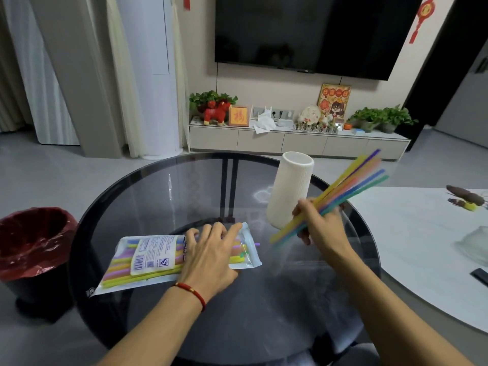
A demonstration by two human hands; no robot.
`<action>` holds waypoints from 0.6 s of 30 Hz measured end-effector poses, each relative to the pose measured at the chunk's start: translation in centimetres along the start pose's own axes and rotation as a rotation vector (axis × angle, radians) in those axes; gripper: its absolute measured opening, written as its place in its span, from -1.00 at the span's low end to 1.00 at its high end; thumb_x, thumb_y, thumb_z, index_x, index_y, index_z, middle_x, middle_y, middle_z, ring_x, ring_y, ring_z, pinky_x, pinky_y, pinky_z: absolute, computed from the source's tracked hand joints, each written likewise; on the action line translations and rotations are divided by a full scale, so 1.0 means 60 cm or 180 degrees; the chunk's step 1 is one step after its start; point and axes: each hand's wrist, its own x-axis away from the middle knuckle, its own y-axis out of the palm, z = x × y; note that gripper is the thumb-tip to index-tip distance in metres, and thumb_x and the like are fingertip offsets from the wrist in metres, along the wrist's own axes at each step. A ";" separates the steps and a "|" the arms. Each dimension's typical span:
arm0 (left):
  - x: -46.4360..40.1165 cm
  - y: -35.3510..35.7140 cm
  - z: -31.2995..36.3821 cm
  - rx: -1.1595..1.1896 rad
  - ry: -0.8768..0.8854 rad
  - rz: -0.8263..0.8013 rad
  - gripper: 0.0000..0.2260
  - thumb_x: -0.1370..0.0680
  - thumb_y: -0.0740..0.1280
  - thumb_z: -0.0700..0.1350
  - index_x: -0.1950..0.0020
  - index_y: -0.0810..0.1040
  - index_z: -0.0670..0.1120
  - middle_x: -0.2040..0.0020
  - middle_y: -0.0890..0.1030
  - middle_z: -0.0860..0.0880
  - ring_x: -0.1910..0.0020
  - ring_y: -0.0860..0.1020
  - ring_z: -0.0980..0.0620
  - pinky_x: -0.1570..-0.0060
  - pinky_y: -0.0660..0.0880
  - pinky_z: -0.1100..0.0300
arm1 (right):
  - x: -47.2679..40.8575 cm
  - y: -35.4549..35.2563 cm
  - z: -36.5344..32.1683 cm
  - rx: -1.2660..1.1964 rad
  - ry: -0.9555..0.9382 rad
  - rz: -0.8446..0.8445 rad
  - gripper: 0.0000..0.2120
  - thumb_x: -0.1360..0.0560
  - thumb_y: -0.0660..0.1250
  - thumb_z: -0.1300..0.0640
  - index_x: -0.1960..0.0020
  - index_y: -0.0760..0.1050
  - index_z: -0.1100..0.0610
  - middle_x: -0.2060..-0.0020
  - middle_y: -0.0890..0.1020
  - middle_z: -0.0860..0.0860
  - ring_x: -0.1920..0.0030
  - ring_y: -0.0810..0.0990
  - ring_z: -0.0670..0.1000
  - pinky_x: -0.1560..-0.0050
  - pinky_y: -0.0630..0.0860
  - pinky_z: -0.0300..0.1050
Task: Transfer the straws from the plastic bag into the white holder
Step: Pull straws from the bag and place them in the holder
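Here your right hand [320,225] grips a bunch of coloured straws [351,180], fingers curled round them, the long ends slanting up to the right, just beside the white holder [289,190]. The holder stands on the round glass table [158,196]. Your left hand [211,256] lies on the plastic bag [148,262] with straight, spread fingers pressing near its open end. More straws lie inside the bag, some poking out.
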 end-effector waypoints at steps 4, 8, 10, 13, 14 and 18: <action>-0.004 0.002 0.010 0.0042 0.0019 0.0082 -0.26 -0.36 0.38 0.14 -0.47 0.13 0.20 -0.09 0.41 0.07 -0.09 0.41 -0.01 -0.20 0.27 -0.06 | -0.063 -0.026 -0.085 -0.1454 0.0025 0.0752 -0.80 -0.51 0.38 0.08 0.24 0.58 0.15 0.42 0.62 0.05 0.53 0.52 0.00 0.56 0.42 -0.23; -0.005 0.002 0.006 0.0087 -0.0012 0.0036 -0.27 -0.38 0.38 0.13 -0.48 0.11 0.21 -0.11 0.40 0.08 -0.11 0.40 0.00 -0.24 0.24 -0.04 | -0.148 -0.037 -0.141 -0.1747 0.0078 0.1532 -0.87 -0.53 0.37 0.15 0.14 0.51 0.19 0.43 0.64 0.02 0.56 0.54 -0.02 0.58 0.44 -0.22; -0.005 0.002 0.005 0.0104 -0.0030 -0.0007 -0.26 -0.38 0.37 0.12 -0.48 0.09 0.22 -0.11 0.39 0.09 -0.13 0.39 0.01 -0.26 0.23 -0.04 | -0.172 -0.036 -0.146 -0.1263 -0.0041 0.1590 -0.86 -0.54 0.35 0.16 0.16 0.49 0.19 0.36 0.61 0.07 0.54 0.56 -0.02 0.56 0.49 -0.19; -0.005 0.003 0.004 0.0119 -0.0065 -0.0003 -0.27 -0.36 0.38 0.08 -0.47 0.14 0.24 -0.08 0.38 0.11 -0.10 0.40 0.01 -0.25 0.23 -0.04 | -0.196 -0.029 -0.141 -0.0496 -0.0307 0.1289 -0.79 -0.52 0.32 0.20 0.30 0.52 0.15 0.40 0.58 0.08 0.52 0.56 0.02 0.53 0.51 -0.13; -0.005 0.003 0.004 0.0135 -0.0070 -0.0013 -0.27 -0.36 0.39 0.08 -0.46 0.15 0.24 -0.07 0.38 0.11 -0.10 0.40 0.01 -0.25 0.22 -0.04 | -0.202 -0.026 -0.139 -0.0228 -0.0352 0.1164 -0.77 -0.52 0.31 0.20 0.31 0.55 0.15 0.40 0.59 0.09 0.52 0.56 0.02 0.50 0.52 -0.10; -0.006 0.005 0.000 0.0144 -0.0054 -0.0034 -0.29 -0.36 0.39 0.08 -0.46 0.15 0.23 -0.08 0.39 0.10 -0.11 0.39 0.02 -0.23 0.22 -0.04 | -0.217 -0.006 -0.134 0.0629 -0.0180 0.0709 -0.74 -0.48 0.30 0.11 0.32 0.67 0.06 0.21 0.74 0.08 0.17 0.70 0.09 0.11 0.67 0.05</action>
